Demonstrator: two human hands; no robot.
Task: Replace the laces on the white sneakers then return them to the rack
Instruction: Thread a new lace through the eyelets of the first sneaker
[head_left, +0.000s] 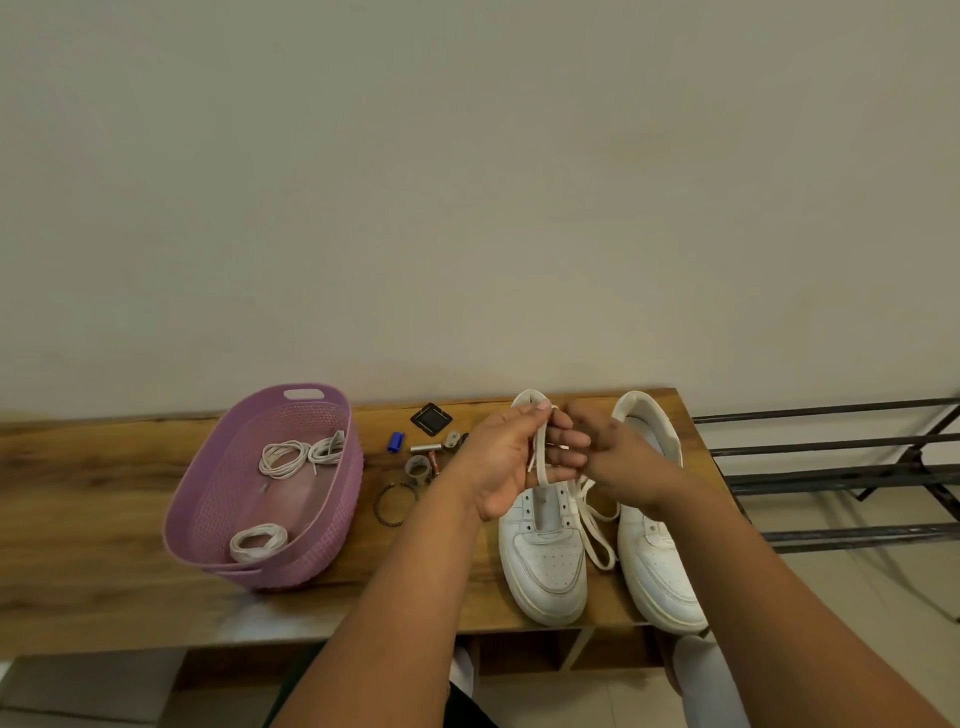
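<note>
Lace (540, 457) in both hands, ends hidden.

Small clutter (427, 451) unidentifiable (too blurred).

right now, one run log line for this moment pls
stage: lacing | left hand: grips lace | right hand: on lace | left sneaker: eyelets mostly empty | basket: spare laces

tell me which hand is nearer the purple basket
Left. The left hand, holding the lace, is just right of the purple basket; the right hand is farther right, over the sneakers.
</note>
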